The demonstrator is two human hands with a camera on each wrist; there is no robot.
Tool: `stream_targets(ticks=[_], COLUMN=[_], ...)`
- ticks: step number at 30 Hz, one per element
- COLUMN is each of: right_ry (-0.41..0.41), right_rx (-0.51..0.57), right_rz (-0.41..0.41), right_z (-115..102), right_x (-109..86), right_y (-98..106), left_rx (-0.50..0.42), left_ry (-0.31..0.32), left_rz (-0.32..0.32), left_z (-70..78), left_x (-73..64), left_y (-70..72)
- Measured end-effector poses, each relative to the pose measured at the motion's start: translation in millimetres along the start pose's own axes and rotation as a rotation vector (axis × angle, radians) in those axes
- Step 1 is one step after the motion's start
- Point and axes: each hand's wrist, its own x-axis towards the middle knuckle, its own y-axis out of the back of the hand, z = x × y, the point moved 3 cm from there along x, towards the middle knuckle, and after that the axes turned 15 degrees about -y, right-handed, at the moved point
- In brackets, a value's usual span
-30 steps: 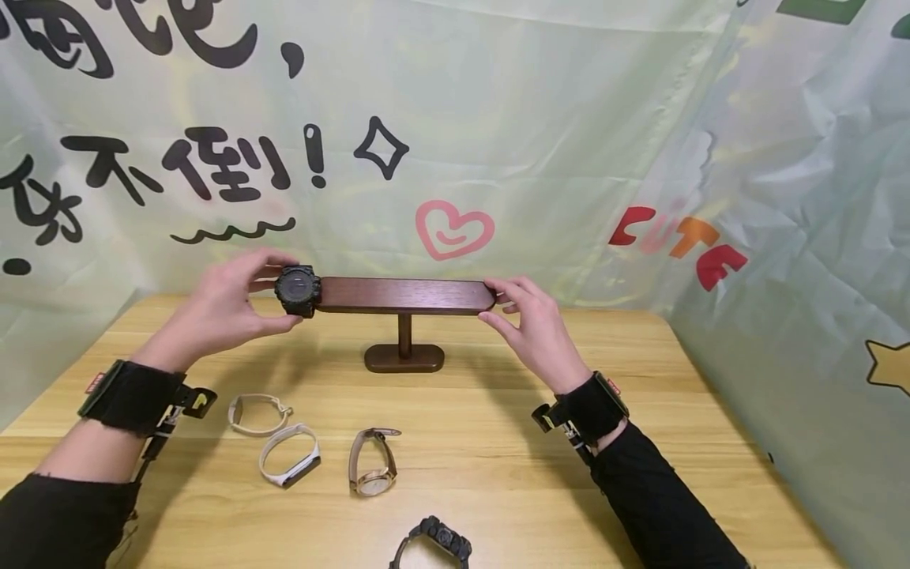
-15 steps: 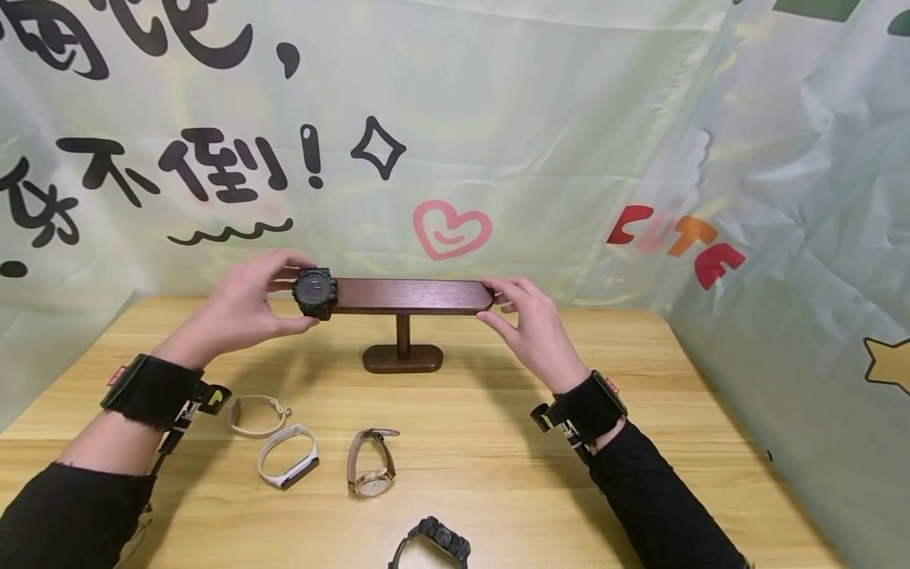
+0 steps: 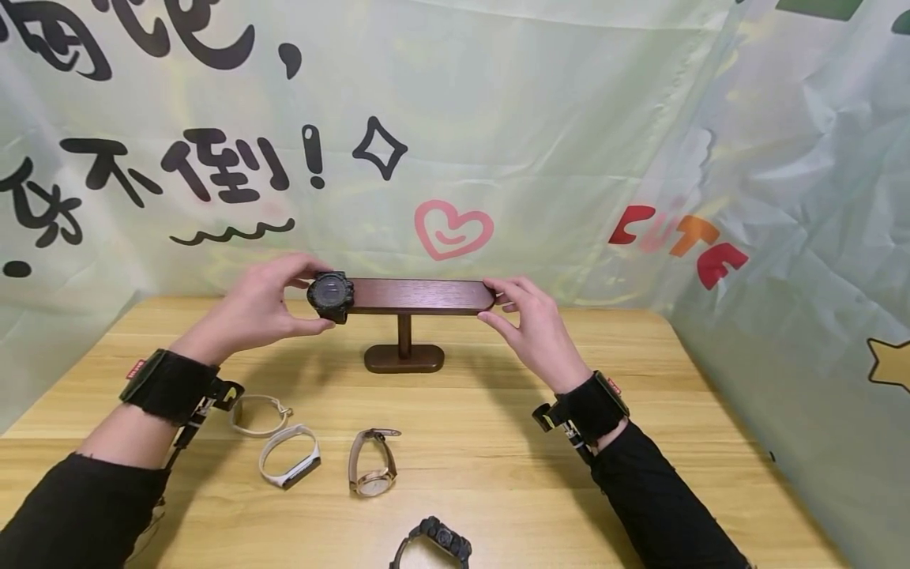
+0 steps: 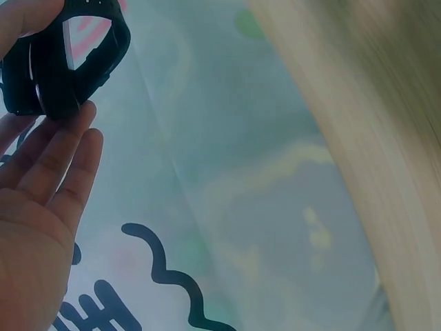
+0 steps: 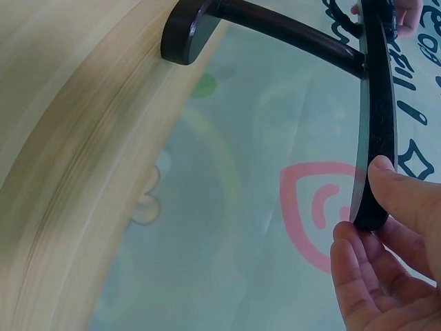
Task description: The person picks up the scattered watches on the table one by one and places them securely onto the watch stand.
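Note:
A dark brown wooden watch stand (image 3: 423, 297) rises from the table on a short post and oval base. Around the left part of its bar sits a black chunky wristwatch (image 3: 330, 292), face toward me. My left hand (image 3: 266, 308) grips this watch, thumb below and fingers above. In the left wrist view its closed strap loop (image 4: 103, 58) shows beside the fingers. At the bar's right end, my right hand (image 3: 529, 320) pinches the rounded tip; the right wrist view shows thumb and fingers on either side of the bar (image 5: 375, 117).
On the wooden table (image 3: 498, 482) lie a beige band (image 3: 245, 431), a white fitness band (image 3: 302, 472), a brown-strapped watch (image 3: 373, 484) and, at the front edge, another black watch (image 3: 444, 539). A printed cloth backdrop (image 3: 554, 158) hangs behind and along the right.
My left hand has slid the black watch rightward along the bar, from its left tip further inward. The right hand has stayed on the right end, and the stand has kept its place.

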Motion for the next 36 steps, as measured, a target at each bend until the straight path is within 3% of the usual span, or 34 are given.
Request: stream_targets(ticks=[18, 36], right_ry=[0.017, 0.017], right_rx=[-0.008, -0.004], right_rz=[0.009, 0.009], right_z=[1.3, 1.1], right_x=[0.0, 0.8], right_y=[-0.1, -0.1], left_rx=[0.028, -0.011], left_ry=[-0.074, -0.072], left_rz=[-0.017, -0.071], left_z=[7.9, 17.2], left_x=[14.8, 33.0], left_y=[-9.5, -22.3])
